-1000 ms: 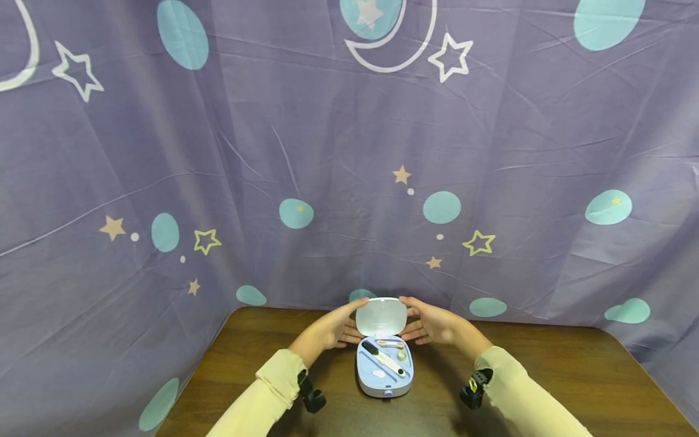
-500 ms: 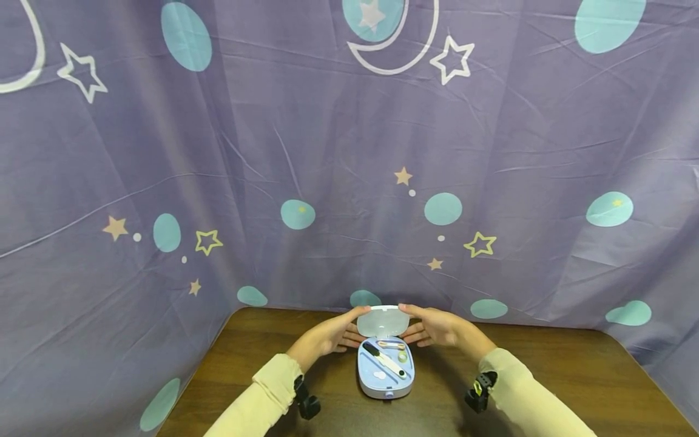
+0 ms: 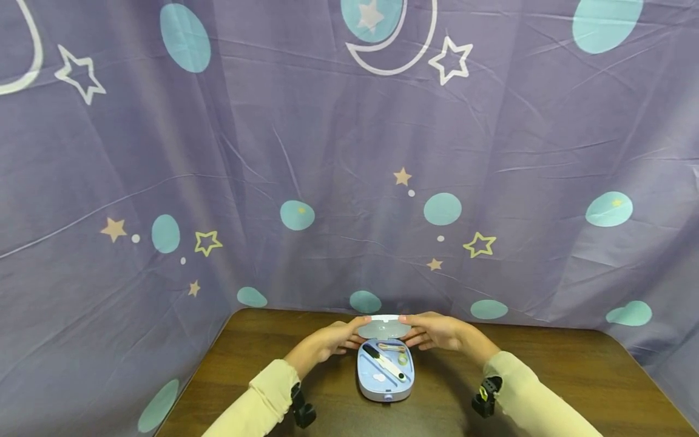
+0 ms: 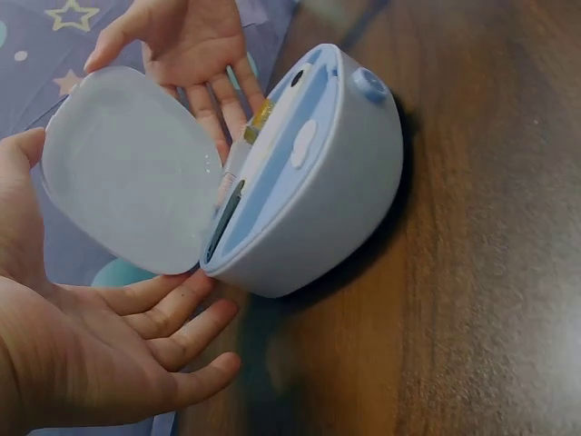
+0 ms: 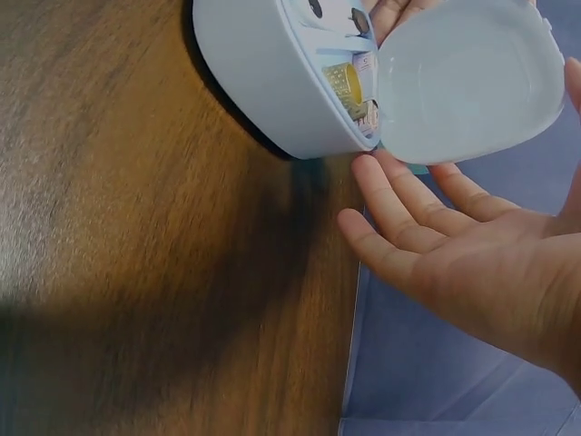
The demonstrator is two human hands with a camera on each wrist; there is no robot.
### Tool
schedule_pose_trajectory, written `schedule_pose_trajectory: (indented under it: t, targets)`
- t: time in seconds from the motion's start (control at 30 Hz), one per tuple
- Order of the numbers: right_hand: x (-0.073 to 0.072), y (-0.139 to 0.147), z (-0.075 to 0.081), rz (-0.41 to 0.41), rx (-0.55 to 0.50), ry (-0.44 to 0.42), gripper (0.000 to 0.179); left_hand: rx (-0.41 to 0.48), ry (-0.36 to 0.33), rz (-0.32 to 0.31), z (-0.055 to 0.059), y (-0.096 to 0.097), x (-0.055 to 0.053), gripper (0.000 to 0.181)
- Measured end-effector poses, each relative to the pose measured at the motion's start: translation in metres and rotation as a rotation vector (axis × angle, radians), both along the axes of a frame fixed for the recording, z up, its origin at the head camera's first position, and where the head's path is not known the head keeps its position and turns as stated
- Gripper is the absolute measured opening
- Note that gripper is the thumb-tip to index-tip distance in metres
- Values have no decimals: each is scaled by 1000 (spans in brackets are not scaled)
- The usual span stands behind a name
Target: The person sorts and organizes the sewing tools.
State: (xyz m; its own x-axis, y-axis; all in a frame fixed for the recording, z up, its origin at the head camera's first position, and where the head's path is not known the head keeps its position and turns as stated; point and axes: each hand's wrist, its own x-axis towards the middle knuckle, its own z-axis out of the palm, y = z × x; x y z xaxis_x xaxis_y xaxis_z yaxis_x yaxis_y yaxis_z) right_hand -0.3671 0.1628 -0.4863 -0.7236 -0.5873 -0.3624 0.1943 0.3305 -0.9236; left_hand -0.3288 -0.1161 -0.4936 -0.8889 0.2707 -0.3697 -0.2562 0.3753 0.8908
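Observation:
A small white sewing box with a light blue inner tray stands on the table, its translucent lid raised at the back. My left hand and right hand flank the lid, each thumb touching its upper edge. In the left wrist view the other left fingers stretch out below the lid near the hinge. The right fingers reach the same area from the other side. The tray holds a white tool with a dark end, a dimpled gold thimble and small light-coloured items.
The brown wooden table extends to both sides of the box. Behind it hangs a purple curtain with stars and moons. A round blue button sits on the box's front wall. Each wrist carries a black camera mount.
The lid's upper edge has come down in the head view, and the lid looks shallower. Both thumbs have moved down with it. The box stays in place.

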Motion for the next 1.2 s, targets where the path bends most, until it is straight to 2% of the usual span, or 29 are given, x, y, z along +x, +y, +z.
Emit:
schedule_pose_trajectory:
  t: [0.27, 0.37, 0.47, 0.57, 0.67, 0.83, 0.97, 1.03, 1.2]
  targets:
    - [6, 4, 1, 70, 16, 37, 66, -44, 104, -55, -6, -3, 8, 64]
    - [8, 4, 0, 92, 47, 87, 70, -55, 184, -88, -8, -4, 12, 57]
    - [11, 5, -2, 122, 44, 153, 74, -51, 275, -136, -11, -7, 14, 58]
    - [14, 5, -5, 158, 21, 234, 77, -64, 379, -197, -13, -9, 14, 63]
    - [17, 6, -6, 183, 10, 306, 79, -113, 487, -249, -15, -10, 13, 66]
    - [25, 6, -10, 224, 29, 473, 79, -261, 650, -292, -19, -13, 15, 73]
    - [32, 5, -18, 234, 70, 651, 81, -382, 744, -309, -24, -16, 19, 80]
    - [36, 5, -22, 215, 103, 723, 83, -412, 772, -312, -26, -17, 21, 83]
    - [46, 6, -29, 160, 164, 869, 87, -410, 860, -312, -32, -17, 24, 87]
